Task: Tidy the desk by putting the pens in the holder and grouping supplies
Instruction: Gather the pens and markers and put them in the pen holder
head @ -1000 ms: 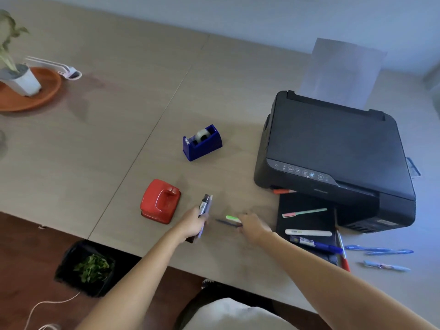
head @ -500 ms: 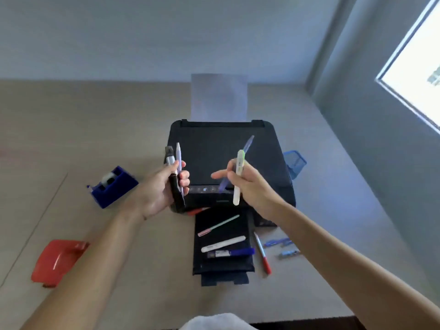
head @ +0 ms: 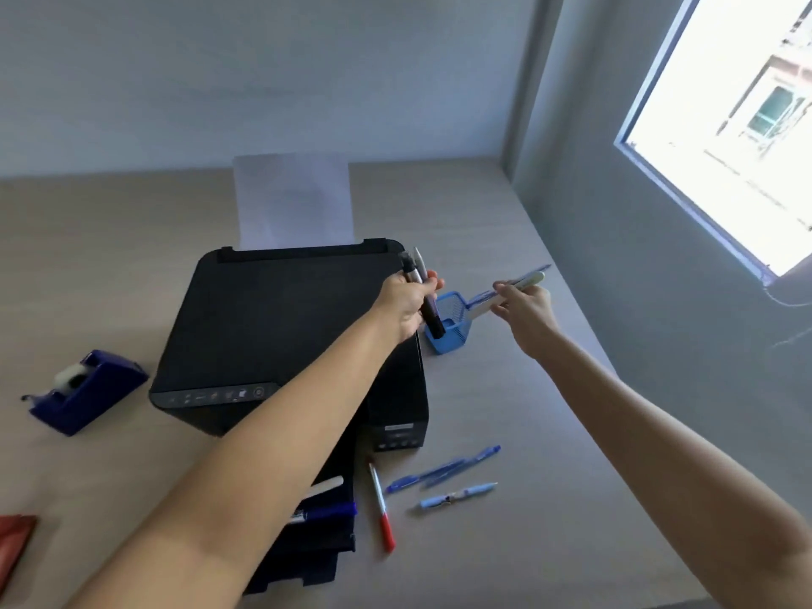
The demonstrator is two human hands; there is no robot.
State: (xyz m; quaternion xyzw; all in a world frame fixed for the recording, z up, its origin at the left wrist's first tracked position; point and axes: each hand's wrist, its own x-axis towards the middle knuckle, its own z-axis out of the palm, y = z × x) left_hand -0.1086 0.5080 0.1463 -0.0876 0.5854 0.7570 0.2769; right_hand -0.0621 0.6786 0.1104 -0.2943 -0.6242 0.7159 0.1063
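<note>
Left hand [head: 406, 303] is wrapped around a black marker [head: 424, 301] and a grey pen [head: 420, 265], both held roughly upright, marker's lower end just over the near rim of the blue mesh pen holder [head: 448, 331]; cannot tell if it touches the rim. Right hand [head: 525, 307] pinches a white highlighter [head: 520, 285] and a blue pen [head: 492, 294] together, both slanted, lower ends pointing down toward the holder's open top. Holder stands on the desk [head: 505, 389] just right of the black printer [head: 281, 336], near the back corner. Paper sheet [head: 292, 200] stands up in the printer's rear feed. Loose on the desk in front of the printer: red marker [head: 381, 507], two blue pens [head: 444, 470] lying close together, a light blue pen [head: 457, 494]. On the printer's front tray [head: 320, 547]: a white pen [head: 325, 486] and a dark blue marker [head: 327, 512], both partly hidden by the left forearm. Blue tape dispenser [head: 85, 391] sits well left of the printer. Red object [head: 15, 536] cut off at bottom left edge.
</note>
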